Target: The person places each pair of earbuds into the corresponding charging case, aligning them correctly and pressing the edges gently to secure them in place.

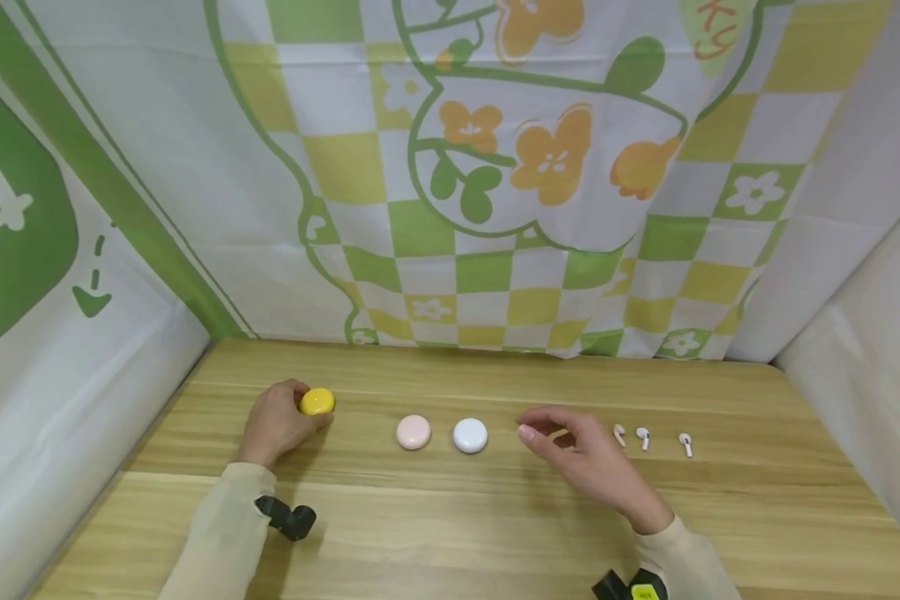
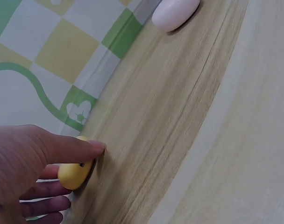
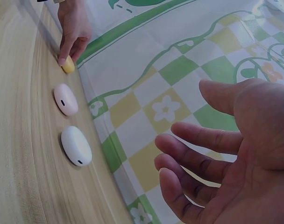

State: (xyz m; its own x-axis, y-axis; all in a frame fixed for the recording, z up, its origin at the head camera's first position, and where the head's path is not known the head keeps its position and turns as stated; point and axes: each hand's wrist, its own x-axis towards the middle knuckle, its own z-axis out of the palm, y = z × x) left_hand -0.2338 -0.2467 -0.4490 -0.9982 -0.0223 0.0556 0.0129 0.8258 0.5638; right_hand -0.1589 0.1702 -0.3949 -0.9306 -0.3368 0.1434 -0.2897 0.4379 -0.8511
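Observation:
My left hand (image 1: 276, 422) grips a rounded yellow earbud case (image 1: 317, 402) on the wooden table (image 1: 390, 517), thumb on one side and fingers on the other, as the left wrist view also shows. A pale pink case (image 1: 413, 432) and a white case (image 1: 470, 436) lie to its right, each with a small dark slot seen in the right wrist view. My right hand (image 1: 588, 458) hovers right of the white case with loosely bent fingers and holds nothing. Beyond it lie a pinkish earbud (image 1: 619, 434), a white earbud (image 1: 643, 438) and another white earbud (image 1: 686, 444).
A patterned cloth (image 1: 495, 275) with green and yellow checks hangs along the table's back edge. White cloth walls (image 1: 870, 333) flank the table on both sides. A black wrist device (image 1: 288, 517) sits on the left sleeve, and another (image 1: 633, 586) on the right.

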